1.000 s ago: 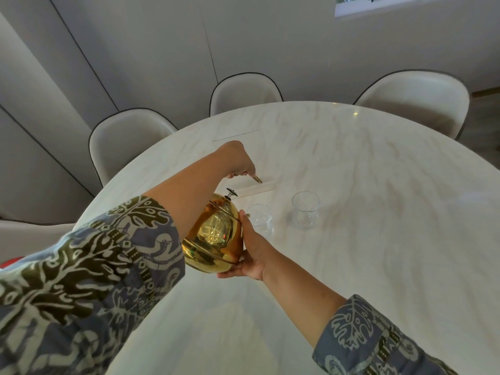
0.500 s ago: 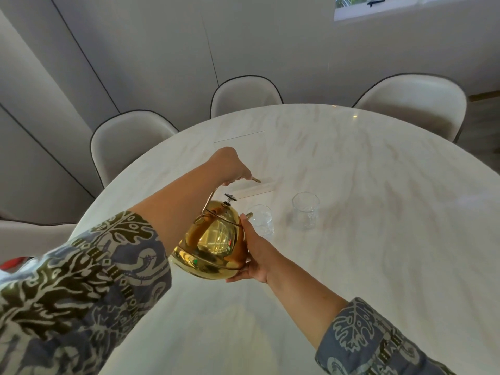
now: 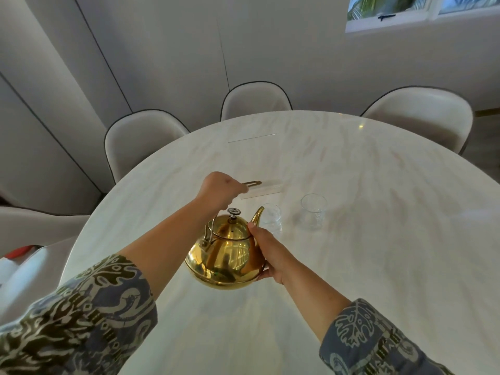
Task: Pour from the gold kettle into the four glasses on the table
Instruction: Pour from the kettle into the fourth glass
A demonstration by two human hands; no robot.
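Note:
The gold kettle point(image 3: 226, 254) hangs above the marble table point(image 3: 351, 253), nearly upright, spout pointing away toward a clear glass point(image 3: 271, 221). My left hand point(image 3: 220, 190) is closed around the kettle's swing handle, above the lid. My right hand point(image 3: 266, 251) cups the kettle's right side and underside. A second clear glass point(image 3: 313, 211) stands on the table to the right of the first. Only two glasses are in view. No stream shows at the spout.
A clear acrylic stand point(image 3: 261, 188) sits just beyond my left hand. Three cream chairs point(image 3: 255, 100) ring the far edge of the table. A white and red object point(image 3: 19, 259) lies at the left, off the table.
The kettle has tipped back from a steep forward tilt to nearly upright, and its spout has risen into view. Both hands kept their hold.

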